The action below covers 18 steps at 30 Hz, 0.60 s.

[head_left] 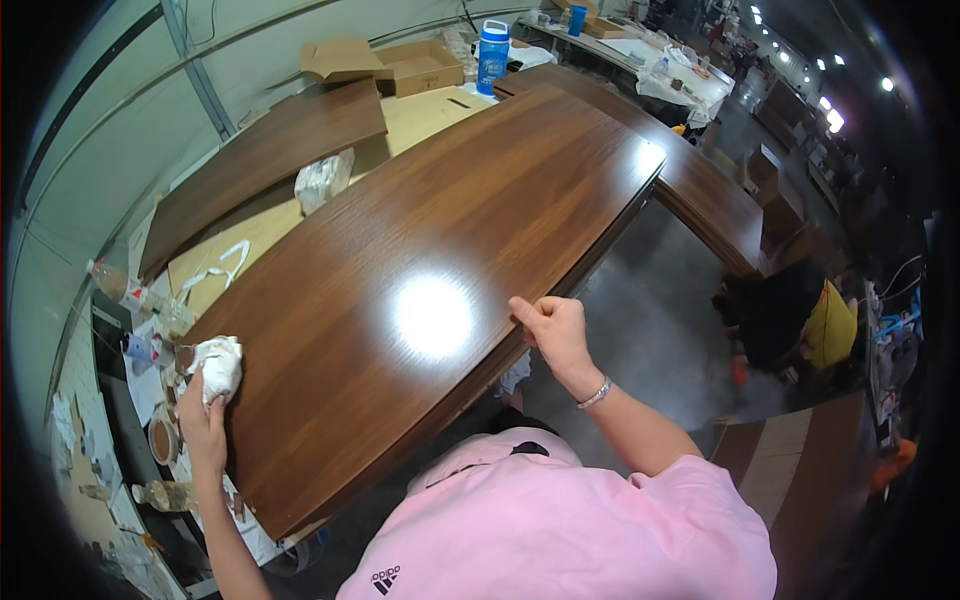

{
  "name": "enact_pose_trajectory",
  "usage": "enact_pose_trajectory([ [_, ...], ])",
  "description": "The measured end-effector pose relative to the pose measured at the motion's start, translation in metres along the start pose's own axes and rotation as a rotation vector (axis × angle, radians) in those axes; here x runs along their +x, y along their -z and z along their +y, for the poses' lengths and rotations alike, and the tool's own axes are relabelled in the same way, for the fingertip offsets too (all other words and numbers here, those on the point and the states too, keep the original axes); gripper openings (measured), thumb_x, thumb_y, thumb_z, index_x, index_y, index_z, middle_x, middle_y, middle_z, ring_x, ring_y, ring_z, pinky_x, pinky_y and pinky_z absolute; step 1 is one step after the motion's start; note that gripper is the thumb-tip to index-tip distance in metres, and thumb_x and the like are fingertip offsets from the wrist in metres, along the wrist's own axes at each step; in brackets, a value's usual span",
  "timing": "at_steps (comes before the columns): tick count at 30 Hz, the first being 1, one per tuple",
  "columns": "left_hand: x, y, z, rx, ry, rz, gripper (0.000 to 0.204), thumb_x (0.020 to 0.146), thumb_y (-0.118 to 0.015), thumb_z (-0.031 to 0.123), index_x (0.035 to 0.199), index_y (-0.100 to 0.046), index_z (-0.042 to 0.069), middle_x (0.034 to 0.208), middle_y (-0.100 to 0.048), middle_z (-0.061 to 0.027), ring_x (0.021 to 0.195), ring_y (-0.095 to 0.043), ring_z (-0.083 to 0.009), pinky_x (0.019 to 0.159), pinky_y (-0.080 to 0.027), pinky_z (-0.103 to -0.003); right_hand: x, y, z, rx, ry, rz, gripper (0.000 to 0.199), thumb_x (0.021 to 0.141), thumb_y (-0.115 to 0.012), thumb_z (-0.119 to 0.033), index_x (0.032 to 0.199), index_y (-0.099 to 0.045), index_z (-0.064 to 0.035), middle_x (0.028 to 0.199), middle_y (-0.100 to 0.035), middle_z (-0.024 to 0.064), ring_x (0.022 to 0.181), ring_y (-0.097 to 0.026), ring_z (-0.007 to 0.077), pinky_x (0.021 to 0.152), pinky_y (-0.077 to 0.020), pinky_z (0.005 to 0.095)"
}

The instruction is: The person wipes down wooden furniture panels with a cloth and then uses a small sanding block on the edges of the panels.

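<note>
A long glossy dark-brown wooden panel [440, 240] lies across the work surface in front of me. My left hand [203, 420] is closed on a crumpled white cloth [217, 365] pressed at the panel's left end. My right hand [553, 328] rests on the panel's near long edge, fingers curled over it and thumb pointing left; a silver bracelet sits on that wrist. A bright lamp reflection shines on the wood between both hands.
More wooden panels [255, 160] lie behind, with a white bag [322, 180], open cardboard boxes [400, 65] and a blue bottle [492, 55]. Plastic bottles and small jars [150, 330] crowd the left bench. Grey floor, a black and yellow bag [800, 320] and stacked boards are on the right.
</note>
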<state>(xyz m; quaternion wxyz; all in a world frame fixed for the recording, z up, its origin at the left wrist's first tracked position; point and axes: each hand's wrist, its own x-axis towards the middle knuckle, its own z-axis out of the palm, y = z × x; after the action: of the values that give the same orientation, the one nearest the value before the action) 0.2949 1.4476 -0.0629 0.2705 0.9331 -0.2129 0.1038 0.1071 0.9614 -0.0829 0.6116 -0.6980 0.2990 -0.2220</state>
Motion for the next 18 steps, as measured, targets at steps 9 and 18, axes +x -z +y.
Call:
enact_pose_trajectory([
  [9,0.150,-0.140,0.130,0.072,-0.268,-0.092,0.062,0.086,-0.070,0.020,0.141,-0.048,0.002,0.146,-0.048,-0.0223,0.135,-0.043,-0.0401,0.114,-0.033,-0.045,0.002,0.016,0.000,-0.097,-0.003,-0.144,0.039,0.090,-0.074,-0.022,0.059,-0.064,0.0012,0.051,-0.061,0.0028,0.048,-0.053,0.0051,0.044,-0.0400,0.0245],
  [18,0.269,-0.228,0.217,-0.054,-0.273,-0.090,0.062,0.083,-0.073,0.025,0.137,-0.052,0.003,0.128,-0.061,-0.0238,0.119,-0.057,-0.0399,0.102,-0.045,-0.044,0.015,0.033,0.012,-0.046,0.054,-0.416,0.032,0.088,-0.074,-0.017,0.063,-0.065,-0.0005,0.057,-0.064,0.0028,0.052,-0.053,0.0048,0.049,-0.0416,0.0252],
])
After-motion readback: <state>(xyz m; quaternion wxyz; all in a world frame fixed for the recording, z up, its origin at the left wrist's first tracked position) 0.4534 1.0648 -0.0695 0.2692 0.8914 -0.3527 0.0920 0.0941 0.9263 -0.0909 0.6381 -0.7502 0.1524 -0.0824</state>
